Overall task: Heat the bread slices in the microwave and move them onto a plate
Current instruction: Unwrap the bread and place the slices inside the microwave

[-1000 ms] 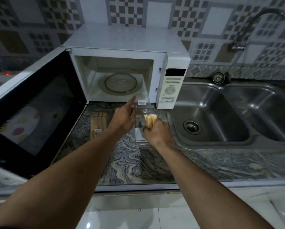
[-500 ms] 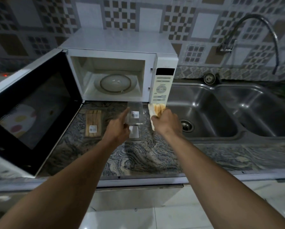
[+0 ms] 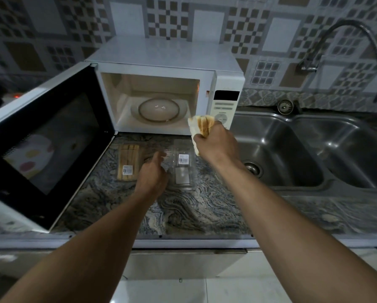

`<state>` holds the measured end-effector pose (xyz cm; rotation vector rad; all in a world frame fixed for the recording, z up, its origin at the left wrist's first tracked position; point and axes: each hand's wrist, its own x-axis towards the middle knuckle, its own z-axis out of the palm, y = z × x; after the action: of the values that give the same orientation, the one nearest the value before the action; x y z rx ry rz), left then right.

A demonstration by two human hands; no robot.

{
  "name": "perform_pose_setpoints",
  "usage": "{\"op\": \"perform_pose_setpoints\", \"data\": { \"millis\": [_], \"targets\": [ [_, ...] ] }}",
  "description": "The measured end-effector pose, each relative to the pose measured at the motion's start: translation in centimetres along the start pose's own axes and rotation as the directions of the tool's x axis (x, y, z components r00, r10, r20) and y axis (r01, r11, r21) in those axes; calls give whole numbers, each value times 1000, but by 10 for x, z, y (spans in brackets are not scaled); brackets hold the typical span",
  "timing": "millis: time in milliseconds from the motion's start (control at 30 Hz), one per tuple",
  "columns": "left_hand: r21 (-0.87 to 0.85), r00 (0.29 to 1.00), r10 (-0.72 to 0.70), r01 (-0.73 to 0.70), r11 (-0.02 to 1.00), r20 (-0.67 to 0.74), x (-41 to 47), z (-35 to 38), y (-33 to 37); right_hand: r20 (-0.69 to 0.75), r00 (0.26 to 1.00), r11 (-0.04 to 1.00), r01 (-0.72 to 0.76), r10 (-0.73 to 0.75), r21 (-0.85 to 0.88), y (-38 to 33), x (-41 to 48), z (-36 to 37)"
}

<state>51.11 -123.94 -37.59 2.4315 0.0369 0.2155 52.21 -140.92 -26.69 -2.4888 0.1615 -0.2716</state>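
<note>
My right hand [image 3: 218, 143] grips a stack of toasted bread slices [image 3: 199, 127], raised in front of the white microwave's [image 3: 161, 60] lower right corner. The microwave door [image 3: 43, 136] hangs wide open to the left. Inside, the glass turntable [image 3: 159, 109] sits bare. My left hand [image 3: 152, 176] hovers low over the counter with fingers loosely apart, holding nothing, beside an empty clear plastic bread box [image 3: 182, 165]. A second clear box with bread slices [image 3: 128, 161] lies to the left of it.
A marbled stone counter [image 3: 183, 211] runs under the microwave. A steel double sink [image 3: 292, 154] lies at the right with a curved tap [image 3: 344, 40] above. The open door fills the space at the left.
My right hand lifted the bread slices out of the clear box and up toward the microwave opening. My left hand let go of the box and drew back a little.
</note>
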Motion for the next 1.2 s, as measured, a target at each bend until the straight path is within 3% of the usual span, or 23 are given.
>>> {"op": "perform_pose_setpoints", "data": {
  "millis": [167, 433, 633, 733, 1000, 1200],
  "targets": [
    [172, 990, -4, -20, 985, 140, 22, 16, -19, 38, 999, 999, 28, -29, 31, -25, 26, 11],
    [220, 967, -5, -53, 974, 255, 84, 62, -62, 131, 991, 1000, 16, -20, 27, -52, 90, 50],
    [140, 973, 70, -103, 985, 218, 98, 61, -58, 197, 979, 999, -43, 43, -6, -58, 147, 91],
    [290, 987, 74, -113, 950, 141, 102, 59, -59, 224, 974, 999, -26, 30, -18, -56, 172, 113],
    [466, 982, 51, -132, 875, 181, 109, 60, -63, 150, 988, 999, 42, -44, 15, -45, 214, 158],
    [463, 981, 27, -116, 879, 195, 112, 62, -65, 242, 970, 998, 36, -22, -53, -44, 237, 177]
  ]
}}
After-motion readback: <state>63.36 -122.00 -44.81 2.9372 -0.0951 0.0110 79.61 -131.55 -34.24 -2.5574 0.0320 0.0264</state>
